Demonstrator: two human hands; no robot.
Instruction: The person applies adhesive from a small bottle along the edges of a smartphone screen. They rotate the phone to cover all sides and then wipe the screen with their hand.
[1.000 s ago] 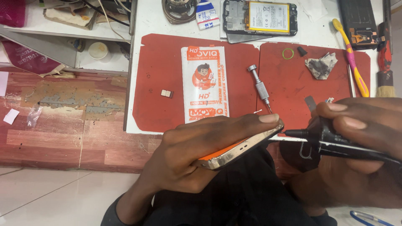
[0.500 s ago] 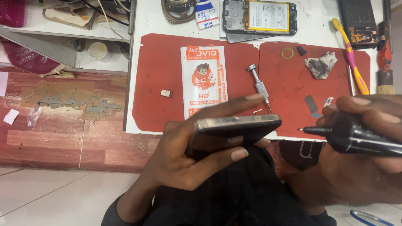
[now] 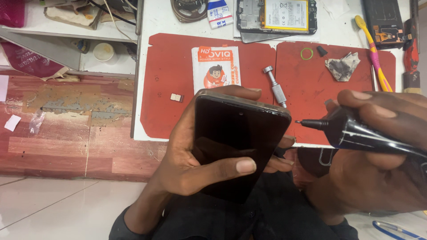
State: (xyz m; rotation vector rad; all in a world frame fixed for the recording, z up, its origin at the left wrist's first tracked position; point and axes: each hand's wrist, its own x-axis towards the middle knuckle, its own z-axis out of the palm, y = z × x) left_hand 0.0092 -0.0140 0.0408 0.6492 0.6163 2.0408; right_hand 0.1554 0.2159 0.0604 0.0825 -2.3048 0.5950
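**Head view: phone gripped in one hand, glue tube in the other**

Head view, looking down. The left hand [image 3: 195, 155] is closed around a black phone [image 3: 235, 142], dark screen facing up; the thumb lies across the lower part of the glass and the fingertips curl over the far and right edges. The phone sits tilted, its top corner pointing toward the right hand.

The right hand [image 3: 382, 169] is wrapped around a black glue tube [image 3: 356, 133], fingers pressed over its top. The tube's thin nozzle points left, its tip just beside the phone's upper right corner; whether they touch cannot be told.

Beyond the left hand's fingers lies a red work mat [image 3: 169, 80], and on it a printed white and orange packet [image 3: 216, 69], partly hidden by the phone. Just past the phone's far edge rests a small metal screwdriver [image 3: 275, 86]. Left of that hand sit two tiny pale chips [image 3: 176, 97]. Above the right hand are a crumpled grey wipe [image 3: 341, 66], a small green ring [image 3: 307, 54] and a yellow and pink toothbrush [image 3: 372, 49]. Farther off lies an opened phone with its battery showing [image 3: 276, 15].
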